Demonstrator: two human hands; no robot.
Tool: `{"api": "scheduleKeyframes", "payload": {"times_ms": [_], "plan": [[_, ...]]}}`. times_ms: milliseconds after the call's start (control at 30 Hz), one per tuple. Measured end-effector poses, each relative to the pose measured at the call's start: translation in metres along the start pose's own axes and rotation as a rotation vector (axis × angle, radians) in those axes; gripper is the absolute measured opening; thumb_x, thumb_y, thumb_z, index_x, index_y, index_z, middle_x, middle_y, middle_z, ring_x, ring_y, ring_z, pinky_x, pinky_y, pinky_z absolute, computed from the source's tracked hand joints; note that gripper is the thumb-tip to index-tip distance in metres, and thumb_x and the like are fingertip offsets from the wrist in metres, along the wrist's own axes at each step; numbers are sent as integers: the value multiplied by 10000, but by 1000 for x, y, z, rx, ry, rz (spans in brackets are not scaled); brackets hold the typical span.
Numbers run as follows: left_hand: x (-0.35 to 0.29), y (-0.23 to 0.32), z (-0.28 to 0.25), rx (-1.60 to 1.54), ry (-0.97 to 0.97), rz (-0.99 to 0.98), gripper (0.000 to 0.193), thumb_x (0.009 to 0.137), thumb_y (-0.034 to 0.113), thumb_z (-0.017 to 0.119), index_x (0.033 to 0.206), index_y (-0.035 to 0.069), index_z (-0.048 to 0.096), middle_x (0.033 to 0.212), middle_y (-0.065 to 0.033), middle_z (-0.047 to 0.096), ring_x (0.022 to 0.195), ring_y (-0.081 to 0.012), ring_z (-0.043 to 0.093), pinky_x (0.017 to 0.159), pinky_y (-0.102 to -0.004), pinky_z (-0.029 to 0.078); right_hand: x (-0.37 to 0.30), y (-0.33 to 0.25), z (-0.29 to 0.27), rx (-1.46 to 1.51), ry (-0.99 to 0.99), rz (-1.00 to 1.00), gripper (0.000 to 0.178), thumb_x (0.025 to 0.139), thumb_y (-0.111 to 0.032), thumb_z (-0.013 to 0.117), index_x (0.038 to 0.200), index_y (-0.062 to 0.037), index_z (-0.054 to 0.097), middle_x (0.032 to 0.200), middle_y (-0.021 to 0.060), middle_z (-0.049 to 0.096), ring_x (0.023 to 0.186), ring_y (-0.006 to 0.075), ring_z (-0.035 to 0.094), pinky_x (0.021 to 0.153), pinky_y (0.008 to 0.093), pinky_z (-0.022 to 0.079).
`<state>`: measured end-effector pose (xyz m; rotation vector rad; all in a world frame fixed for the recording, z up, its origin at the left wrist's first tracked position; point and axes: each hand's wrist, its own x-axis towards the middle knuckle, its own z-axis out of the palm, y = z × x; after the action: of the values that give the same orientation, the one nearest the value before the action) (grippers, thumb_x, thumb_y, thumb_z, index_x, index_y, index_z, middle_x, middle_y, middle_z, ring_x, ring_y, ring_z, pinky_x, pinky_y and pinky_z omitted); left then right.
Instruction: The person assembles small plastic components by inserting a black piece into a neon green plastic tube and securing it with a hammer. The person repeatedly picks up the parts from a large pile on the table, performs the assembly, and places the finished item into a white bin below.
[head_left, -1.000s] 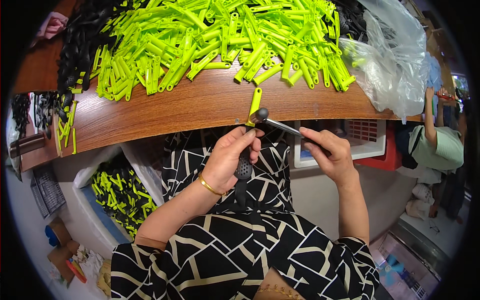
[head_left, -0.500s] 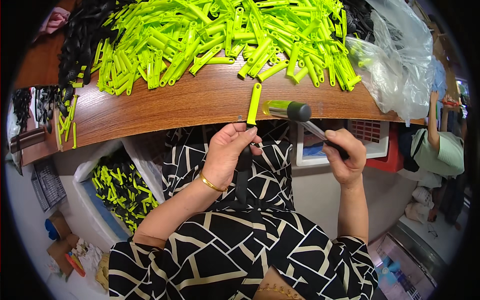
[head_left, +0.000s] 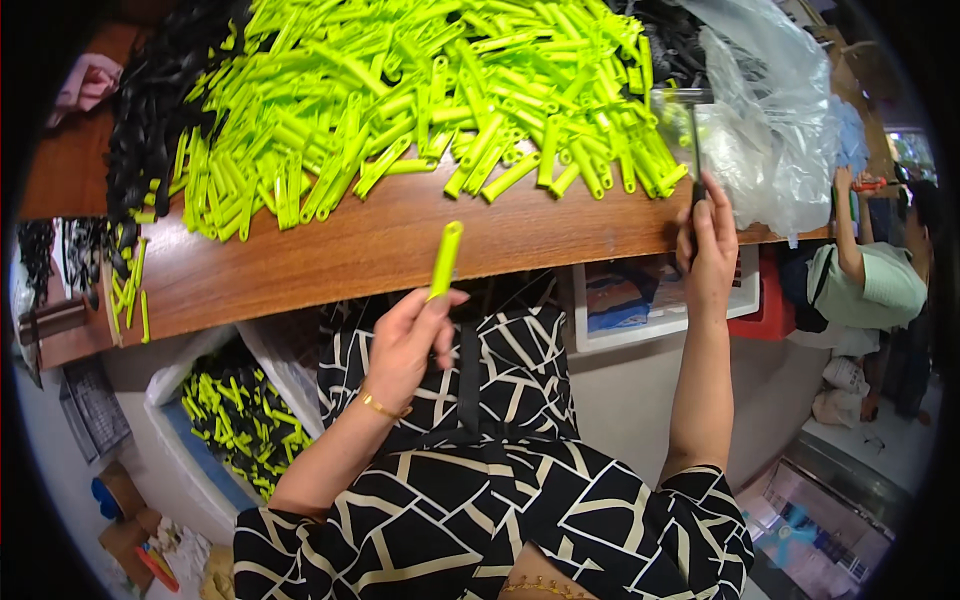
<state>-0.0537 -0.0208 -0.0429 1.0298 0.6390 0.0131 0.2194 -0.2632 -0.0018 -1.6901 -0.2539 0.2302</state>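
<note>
Head view: left fingers (head_left: pixel 409 309) closed on green handle (head_left: pixel 446 262).

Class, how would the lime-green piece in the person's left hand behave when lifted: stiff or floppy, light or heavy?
The lime-green piece is probably stiff: it juts straight from the left hand without sagging. It looks light for its size, slim and pinched at one end.

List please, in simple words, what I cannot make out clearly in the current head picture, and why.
In the head view:
1. Lower end of the green handle: covered by the left hand.
2. Part of the hammer grip: hidden by the right hand; the hammer's head is blurred.
3. Far side of the green pile: cut off by the top edge.
4. Contents of the plastic bag: obscured by its cloudy, creased film.
</note>
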Motion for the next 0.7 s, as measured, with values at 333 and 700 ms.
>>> {"api": "scheduleKeyframes", "payload": {"times_ms": [333, 700], "plan": [[-123, -91, -260, 1071, 786, 166, 225, 1051, 201, 553, 946, 5, 585, 692, -107, 610, 559, -196, 580, 555, -339, 475, 84, -2, -23, -1069, 166, -520, 303, 961, -192, 692, 1252, -106, 706, 1056, 129, 681, 998, 327, 658, 844, 410, 533], [-249, -103, -518, 1361, 1857, -598, 655, 865, 555, 692, 1296, 62, 666, 1301, -225, 660, 1225, -417, 609, 1039, -507, 482, 67, -27, 97, -1052, -568, -1086, 224, 835, -135, 614, 995, -214, 749, 1160, 7, 663, 1150, 246, 606, 961, 387, 476]]}}
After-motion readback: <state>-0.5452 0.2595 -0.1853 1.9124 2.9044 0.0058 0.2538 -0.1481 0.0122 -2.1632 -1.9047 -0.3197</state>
